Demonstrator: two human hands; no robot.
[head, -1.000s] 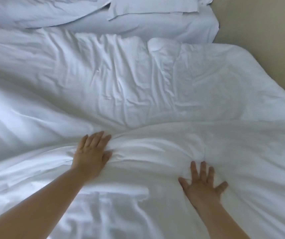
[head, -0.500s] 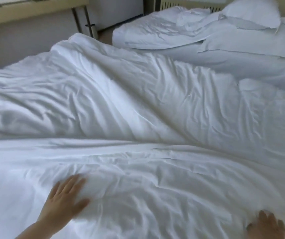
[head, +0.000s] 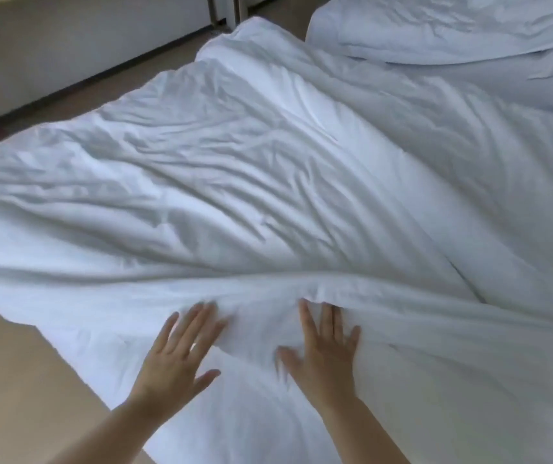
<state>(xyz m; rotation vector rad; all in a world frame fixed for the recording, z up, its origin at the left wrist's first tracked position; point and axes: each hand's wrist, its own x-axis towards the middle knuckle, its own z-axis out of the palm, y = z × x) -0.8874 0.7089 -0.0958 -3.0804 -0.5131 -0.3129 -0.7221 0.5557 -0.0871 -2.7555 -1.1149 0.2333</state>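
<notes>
One white duvet [head: 268,179] lay crumpled across the bed, and its near left corner overhung the tan floor [head: 17,380]. Two hands pressed flat on it by the bed's near edge, close together but apart. The left hand [head: 174,360] had straight, spread fingers, and the right hand [head: 325,356] did too, its fingertips at one long raised fold [head: 402,289]. Neither grasped anything. One second bed [head: 452,35] stood beyond the far right corner

Setting: bedroom, likely hotel-type. Two beds side by side, white duvet [head: 268,182] on near one, second bed [head: 452,31] beyond, beige floor [head: 10,380].
</notes>
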